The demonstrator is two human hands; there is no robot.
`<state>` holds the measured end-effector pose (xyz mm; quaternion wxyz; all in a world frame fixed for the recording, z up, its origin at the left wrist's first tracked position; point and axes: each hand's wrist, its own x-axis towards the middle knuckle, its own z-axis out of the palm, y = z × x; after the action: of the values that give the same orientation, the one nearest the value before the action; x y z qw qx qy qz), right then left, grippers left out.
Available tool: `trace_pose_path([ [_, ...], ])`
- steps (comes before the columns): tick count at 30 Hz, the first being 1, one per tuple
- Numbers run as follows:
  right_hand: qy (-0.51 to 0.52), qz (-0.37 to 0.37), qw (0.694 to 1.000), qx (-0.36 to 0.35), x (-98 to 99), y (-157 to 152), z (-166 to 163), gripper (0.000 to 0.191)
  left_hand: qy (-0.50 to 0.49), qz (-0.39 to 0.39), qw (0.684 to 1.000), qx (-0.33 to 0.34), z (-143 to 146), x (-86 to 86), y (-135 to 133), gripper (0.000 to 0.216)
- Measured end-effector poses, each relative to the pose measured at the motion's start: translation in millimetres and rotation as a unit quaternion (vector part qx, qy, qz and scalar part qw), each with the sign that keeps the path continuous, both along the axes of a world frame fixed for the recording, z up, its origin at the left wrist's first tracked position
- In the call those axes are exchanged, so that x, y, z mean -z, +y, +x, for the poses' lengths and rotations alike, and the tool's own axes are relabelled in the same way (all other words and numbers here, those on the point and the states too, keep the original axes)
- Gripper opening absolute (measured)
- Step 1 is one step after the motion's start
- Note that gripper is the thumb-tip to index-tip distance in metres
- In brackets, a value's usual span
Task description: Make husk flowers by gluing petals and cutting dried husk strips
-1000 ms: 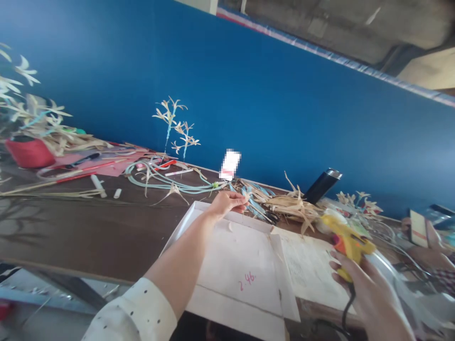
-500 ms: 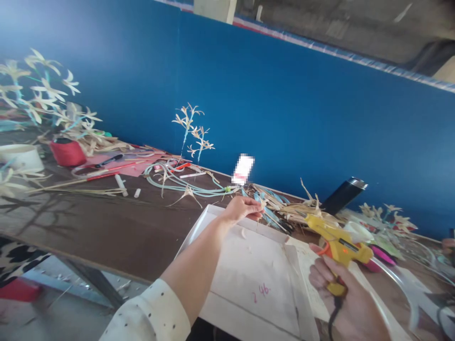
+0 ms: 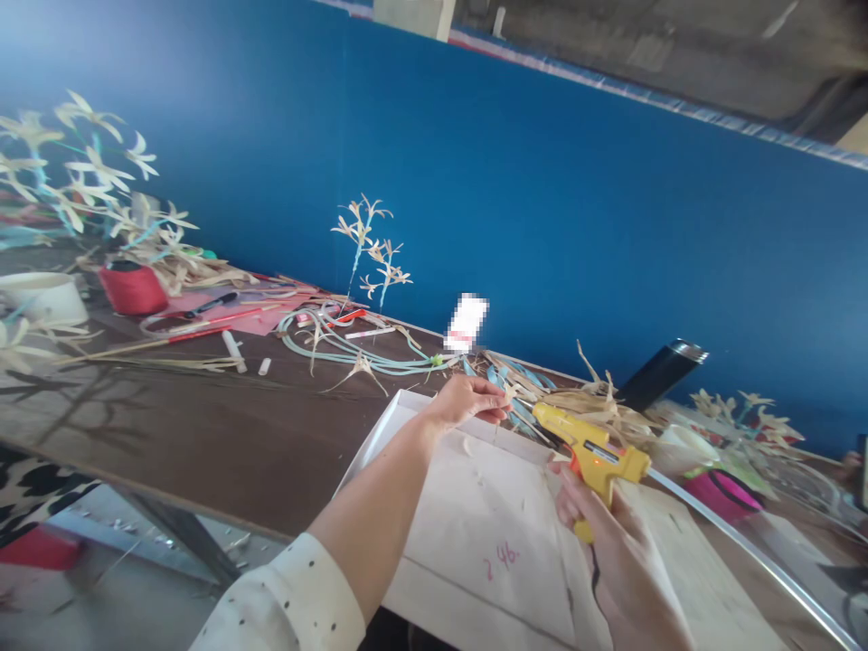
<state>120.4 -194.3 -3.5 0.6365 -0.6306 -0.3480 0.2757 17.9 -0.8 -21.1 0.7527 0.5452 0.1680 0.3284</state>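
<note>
My right hand [image 3: 597,520] grips a yellow hot glue gun [image 3: 593,452], and a long clear glue stick [image 3: 752,556] sticks out of its back end. Between the thumb and fingers of my left hand [image 3: 471,398] is a small pale piece of dried husk [image 3: 507,395]. The gun's nozzle points left at this piece and is very close to it; whether they touch I cannot tell. Both hands are over a shallow white box lid [image 3: 488,524] with red handwritten numbers. Dried husk strips [image 3: 576,398] and blue-wrapped stems lie just behind the gun.
A black flask [image 3: 661,375] leans at the back right, near a pink pouch [image 3: 722,493]. Pale blue cords [image 3: 366,362] and husk flowers [image 3: 363,366] lie left of the box lid. Further left are a red thread spool [image 3: 132,287] and a white cup [image 3: 44,298]. A blue partition [image 3: 576,208] stands behind.
My right hand has brought the glue gun leftward, up to the husk piece in my left hand. The left hand has stayed nearly in place.
</note>
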Motion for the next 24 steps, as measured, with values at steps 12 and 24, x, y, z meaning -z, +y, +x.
trace_pose_path([
  [12, -0.157, -0.064, 0.985, 0.030, 2.7, 6.5, 2.9, 0.041, -0.002, 0.008, 1.000, 0.015, -1.8, -1.7, -1.4, 0.041],
  [24, -0.168, -0.069, 0.983, 0.035, 4.0, 6.1, 3.1, 0.041, -0.003, 0.014, 1.000, 0.022, -2.3, -1.7, -1.5, 0.040],
])
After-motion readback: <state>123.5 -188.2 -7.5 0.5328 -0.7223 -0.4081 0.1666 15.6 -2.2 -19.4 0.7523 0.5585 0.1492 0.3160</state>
